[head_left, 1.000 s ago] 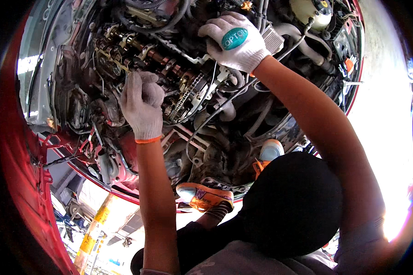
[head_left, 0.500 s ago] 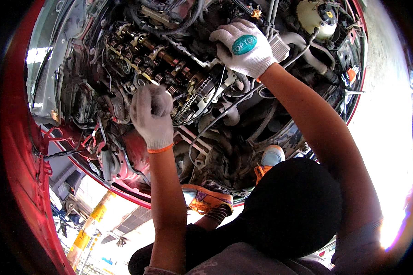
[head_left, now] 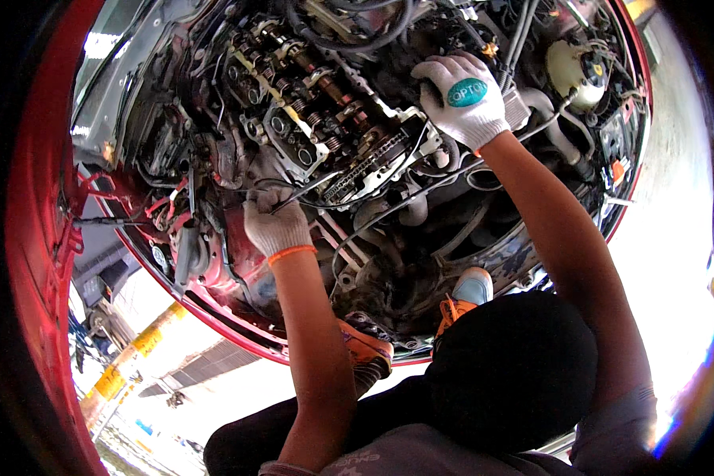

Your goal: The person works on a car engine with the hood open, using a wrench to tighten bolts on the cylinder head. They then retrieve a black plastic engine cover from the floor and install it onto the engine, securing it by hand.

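Observation:
My left hand (head_left: pixel 279 218), in a pale knit glove with an orange cuff, is closed at the near left of the opened engine. A thin, dark, rod-like piece (head_left: pixel 313 185) runs from its fingers toward the engine's near end. My right hand (head_left: pixel 462 101), in a matching glove with a green oval patch, rests at the engine's right side. Its fingers bend downward, and what lies under their tips is hidden. Between the hands the uncovered cylinder head shows its camshaft (head_left: pixel 325 83) and a timing chain (head_left: pixel 365 168).
A thick black hose (head_left: pixel 349 49) curves over the far end. The pale reservoir (head_left: pixel 573 75) stands at the far right. A long thin cable (head_left: pixel 420 186) crosses the near side. The red bodywork (head_left: pixel 40 238) edges the left. My orange shoes (head_left: pixel 365 347) stand at the near edge.
The engine bay has shifted rightward in view. My left hand has drawn back a little from the engine, and the thin rod-like piece now shows at its fingers. My right hand stays by the same spot.

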Demonstrator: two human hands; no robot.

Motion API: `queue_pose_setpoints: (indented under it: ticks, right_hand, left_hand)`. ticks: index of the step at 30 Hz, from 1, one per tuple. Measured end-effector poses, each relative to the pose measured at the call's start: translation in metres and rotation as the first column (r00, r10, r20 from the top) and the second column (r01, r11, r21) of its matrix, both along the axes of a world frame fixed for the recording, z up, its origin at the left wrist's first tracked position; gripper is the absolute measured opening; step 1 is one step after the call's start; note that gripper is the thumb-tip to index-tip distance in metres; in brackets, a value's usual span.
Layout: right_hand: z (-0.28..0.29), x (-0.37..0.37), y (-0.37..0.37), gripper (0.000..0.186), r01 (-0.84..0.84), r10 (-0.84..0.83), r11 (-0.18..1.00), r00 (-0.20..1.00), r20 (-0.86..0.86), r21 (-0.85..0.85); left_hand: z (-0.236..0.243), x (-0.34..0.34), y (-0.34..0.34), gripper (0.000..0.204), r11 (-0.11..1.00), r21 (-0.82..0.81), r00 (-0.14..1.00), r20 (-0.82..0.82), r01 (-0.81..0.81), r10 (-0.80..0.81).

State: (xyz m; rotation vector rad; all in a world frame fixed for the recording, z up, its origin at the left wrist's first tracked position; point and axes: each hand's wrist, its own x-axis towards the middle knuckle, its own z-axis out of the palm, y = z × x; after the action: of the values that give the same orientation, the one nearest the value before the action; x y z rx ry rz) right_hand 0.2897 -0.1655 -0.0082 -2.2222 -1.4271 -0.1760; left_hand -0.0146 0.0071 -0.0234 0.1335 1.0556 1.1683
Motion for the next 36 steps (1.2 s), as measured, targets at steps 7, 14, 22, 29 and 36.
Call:
queue_pose_setpoints:
  ticks: [7, 14, 22, 29, 36]
  right_hand:
    - [-0.001, 0.0, 0.001, 0.025, 0.0, 0.0, 1.0, 1.0, 0.013, -0.012]
    - [0.0, 0.0, 0.003, 0.025, -0.021, 0.021, 1.0, 1.0, 0.003, 0.021]
    - [0.001, -0.002, 0.005, 0.026, -0.023, 0.023, 1.0, 1.0, -0.002, 0.013]
    - [0.003, -0.005, 0.007, 0.027, -0.02, 0.02, 1.0, 1.0, -0.006, -0.02]
    - [0.0, -0.007, 0.008, 0.027, -0.012, 0.012, 0.999, 1.0, 0.005, -0.046]
  left_hand:
    - [-0.014, 0.0, -0.004, 0.024, 0.966, -0.211, 0.988, 0.023, -0.147, 0.155]
    - [0.008, -0.02, 0.0, 0.029, 0.964, -0.26, 0.966, 0.232, -0.056, 0.118]
    - [0.053, 0.002, -0.009, 0.054, 0.864, -0.307, 0.882, -0.129, 0.398, -0.452]
    - [0.027, 0.012, 0.045, 0.039, 0.685, 0.001, 0.474, -0.722, 0.729, -0.504]
    - [-0.003, 0.035, 0.134, 0.034, 0.463, -0.308, -0.022, -0.85, 0.831, -0.526]
